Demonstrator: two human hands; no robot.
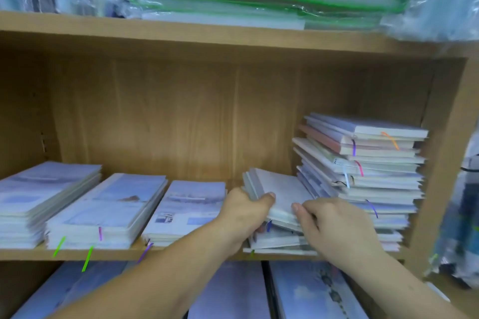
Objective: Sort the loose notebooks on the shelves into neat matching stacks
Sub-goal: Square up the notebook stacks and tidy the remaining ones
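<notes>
At lower left, three stacks are already neat. A loose pile is gripped by the left hand and the right hand. The tall stack at right is not yet sorted.

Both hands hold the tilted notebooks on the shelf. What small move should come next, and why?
Probably lift the bundle clear of the low pile under it. The left hand and right hand grip its sides, and it lies tilted beside the tall uneven stack, so it cannot be squared or matched where it is.
</notes>
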